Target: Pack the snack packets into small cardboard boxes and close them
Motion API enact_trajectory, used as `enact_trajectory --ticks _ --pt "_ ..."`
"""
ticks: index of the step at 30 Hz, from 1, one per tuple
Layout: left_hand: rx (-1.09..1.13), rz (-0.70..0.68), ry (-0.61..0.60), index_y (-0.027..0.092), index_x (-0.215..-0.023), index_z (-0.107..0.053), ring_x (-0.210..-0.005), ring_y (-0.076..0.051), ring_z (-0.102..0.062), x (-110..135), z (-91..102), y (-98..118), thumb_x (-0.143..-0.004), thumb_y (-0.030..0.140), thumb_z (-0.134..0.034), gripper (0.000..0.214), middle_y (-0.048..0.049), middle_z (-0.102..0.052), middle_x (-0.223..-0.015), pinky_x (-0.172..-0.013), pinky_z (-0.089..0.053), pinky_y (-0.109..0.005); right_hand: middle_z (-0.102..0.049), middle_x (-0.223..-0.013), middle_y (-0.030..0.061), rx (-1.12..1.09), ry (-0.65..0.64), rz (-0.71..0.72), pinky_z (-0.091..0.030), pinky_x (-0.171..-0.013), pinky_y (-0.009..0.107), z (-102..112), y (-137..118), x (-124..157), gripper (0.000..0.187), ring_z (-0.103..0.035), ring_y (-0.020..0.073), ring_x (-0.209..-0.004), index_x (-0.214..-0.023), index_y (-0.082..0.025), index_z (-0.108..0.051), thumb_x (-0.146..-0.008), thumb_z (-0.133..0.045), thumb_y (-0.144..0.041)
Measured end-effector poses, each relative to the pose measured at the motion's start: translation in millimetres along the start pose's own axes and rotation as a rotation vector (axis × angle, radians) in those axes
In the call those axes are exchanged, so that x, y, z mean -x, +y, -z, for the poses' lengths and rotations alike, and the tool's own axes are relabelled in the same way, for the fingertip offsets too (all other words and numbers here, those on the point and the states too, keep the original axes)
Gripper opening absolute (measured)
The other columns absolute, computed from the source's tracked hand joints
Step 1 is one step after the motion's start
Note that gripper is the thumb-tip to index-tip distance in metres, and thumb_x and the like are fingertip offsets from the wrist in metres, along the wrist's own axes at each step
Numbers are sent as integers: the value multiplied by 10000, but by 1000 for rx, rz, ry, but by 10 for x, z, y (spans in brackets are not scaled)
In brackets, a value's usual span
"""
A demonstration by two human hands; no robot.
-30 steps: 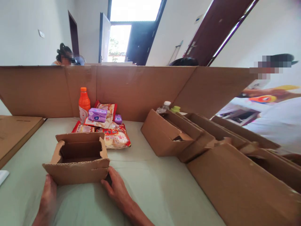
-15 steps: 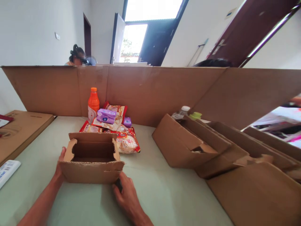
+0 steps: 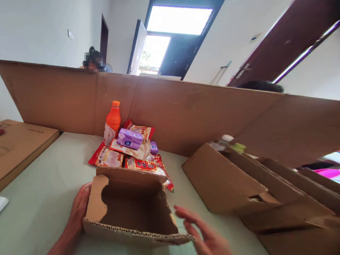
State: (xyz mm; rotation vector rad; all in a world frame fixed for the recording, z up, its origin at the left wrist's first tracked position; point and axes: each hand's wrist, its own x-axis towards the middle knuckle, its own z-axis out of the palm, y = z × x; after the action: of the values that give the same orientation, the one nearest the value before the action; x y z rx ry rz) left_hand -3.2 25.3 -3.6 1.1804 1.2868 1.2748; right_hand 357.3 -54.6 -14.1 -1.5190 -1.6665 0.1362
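An open-topped cardboard box [image 3: 92, 198] stands on the table in front of me, tilted slightly in view, with a dark interior and ragged cut flaps. My left hand [image 3: 79, 205] lies flat along its left outer wall, fingers stretched out. Off the box's front right corner is my right hand [image 3: 199, 226], fingers apart and a little blurred, nothing visible in them. Just behind the box sits a pile of red snack bags [image 3: 108, 157], with a purple tissue pack [image 3: 130, 139] on top. An orange-capped bottle [image 3: 112, 122] of orange drink stands at the pile's left.
A cardboard partition [image 3: 180, 106] runs along the table's back. More cardboard boxes [image 3: 225, 177] stand in a row at right, one holding a clear bottle [image 3: 225, 141] and something with a green top [image 3: 238, 147]. A flat carton [image 3: 26, 145] lies left. Beyond the partition, a person's head [image 3: 92, 58] shows.
The box now appears nearer and further right in view. My right hand has come away from its front right corner and spread its fingers. My left hand has stayed at its left side.
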Motion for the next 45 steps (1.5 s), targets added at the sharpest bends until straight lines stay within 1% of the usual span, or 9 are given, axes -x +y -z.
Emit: enact_trajectory --ticks 4,8,11,19,24,28,31,38,45 --pt "-84 -35 26 247 -1182 -677 -1154 -305 -638 34 -51 8 -942 642 -418 530 -95 -711 -1259 -990 -528 -362 -757 -1175 69 107 119 173 -557 -985 402 208 -334 -1186 276 -704 254 -1104 -1066 -265 -738 -955 -523 -398" --pt "-80 -2 29 232 -1141 -671 -1214 -315 -612 21 -57 -5 -921 710 -379 601 -116 -707 -1263 -1027 -506 -365 -703 -1284 130 349 -99 280 -491 -1034 453 -253 -540 -2356 379 -634 293 -1203 -1230 -187 -681 -919 -560 -367" --pt "-91 -2 13 237 -1112 -681 -1197 -312 -620 19 -54 24 -903 742 -370 629 -109 -720 -1239 -995 -522 -347 -730 -1211 151 407 -162 269 -511 -944 464 -666 -529 -2787 356 -660 324 -1120 -1194 -181 -701 -921 -582 -376" --pt "-90 37 10 248 -974 -729 -1086 -352 -654 38 -123 98 -785 842 -449 683 -133 -753 -1116 -942 -549 -394 -598 -1431 110 405 -232 398 -354 -1090 522 -743 -543 -2491 278 -457 347 -1372 -878 -225 -746 -936 -584 -443" --pt "-76 44 44 258 -996 -735 -1068 -358 -653 15 -110 -18 -804 795 -473 627 -139 -747 -1129 -960 -529 -415 -584 -1430 143 356 -254 313 -410 -1049 498 -855 -536 -2983 401 -535 326 -1295 -1248 -204 -653 -934 -564 -437" --pt "-88 29 26 259 -994 -743 -1030 -337 -658 9 -100 -48 -833 761 -465 595 -123 -754 -1101 -960 -524 -400 -752 -1092 106 352 -384 245 -488 -904 369 -1020 -443 -3389 326 -675 254 -1026 -1096 -187 -717 -991 -469 -369" --pt "-96 15 -8 262 -1003 -744 -994 -326 -655 11 -97 -45 -856 747 -447 588 -114 -754 -1079 -904 -538 -393 -756 -1078 97 337 -471 220 -501 -895 347 -1077 -358 -3477 297 -688 227 -1003 -1051 -171 -727 -988 -492 -341" --pt "-125 25 -7 251 -913 -723 -916 -317 -648 7 -101 -23 -829 766 -454 587 -121 -750 -1018 -888 -533 -413 -613 -1408 155 318 -579 205 -516 -985 385 -981 -281 -3437 735 -617 282 -1230 -1443 -147 -514 -826 -729 -482" --pt "-140 -10 12 249 -825 -698 -849 -309 -639 -10 -116 34 -803 776 -459 579 -115 -733 -866 -845 -536 -406 -743 -1117 110 453 -599 241 -518 -885 393 -844 -616 -3374 657 -685 308 -1018 -1173 -207 -684 -632 -873 -528"
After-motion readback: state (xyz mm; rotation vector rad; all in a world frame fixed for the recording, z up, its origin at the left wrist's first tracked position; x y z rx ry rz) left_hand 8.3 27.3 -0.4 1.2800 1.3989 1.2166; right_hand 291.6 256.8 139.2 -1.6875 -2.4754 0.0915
